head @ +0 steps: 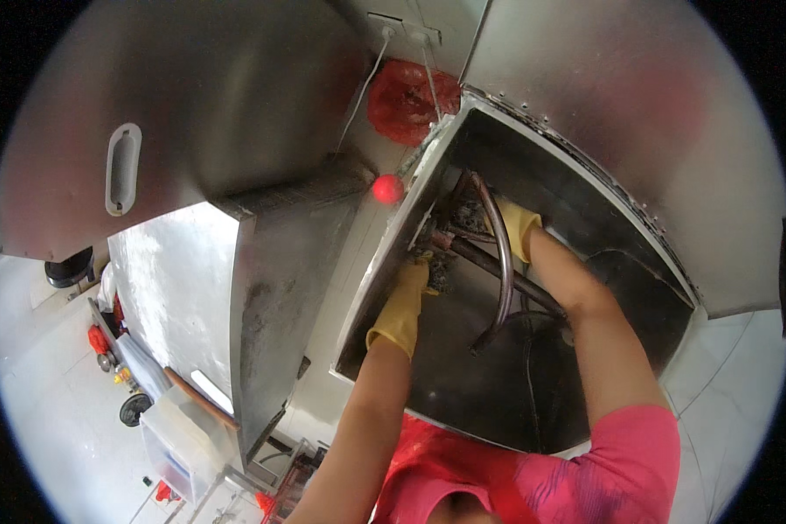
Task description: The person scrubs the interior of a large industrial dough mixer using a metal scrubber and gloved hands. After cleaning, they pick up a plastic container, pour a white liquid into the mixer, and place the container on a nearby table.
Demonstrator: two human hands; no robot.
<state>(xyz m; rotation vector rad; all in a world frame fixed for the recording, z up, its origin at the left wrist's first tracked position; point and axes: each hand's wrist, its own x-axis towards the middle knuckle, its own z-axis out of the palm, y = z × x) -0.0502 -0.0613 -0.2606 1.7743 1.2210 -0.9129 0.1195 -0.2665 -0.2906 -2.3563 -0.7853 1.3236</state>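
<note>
Both of my hands, in yellow rubber gloves, reach down into a deep metal tank [478, 393] with a dark, dirty inside. Near the tank's left wall is my left hand [409, 295], its fingers close to a dark, scrubber-like mesh wad [440, 272]; whether it grips the wad cannot be told. My right hand [511, 226] lies behind a curved metal pipe [503, 255], beside another dark, mesh-like patch [468, 215]; its fingers are mostly hidden. A straight, thicker pipe [507, 275] runs across the tank between my forearms. A thin cable [530, 386] hangs along the tank's inside.
A raised metal lid [616, 85] stands behind the tank. A red ball-shaped knob [388, 188] sticks out at its left, near a red plastic bag or basin [409, 98]. Further left are a metal cabinet [170, 275], a plastic bin [183, 432] and plugged-in cords [367, 85].
</note>
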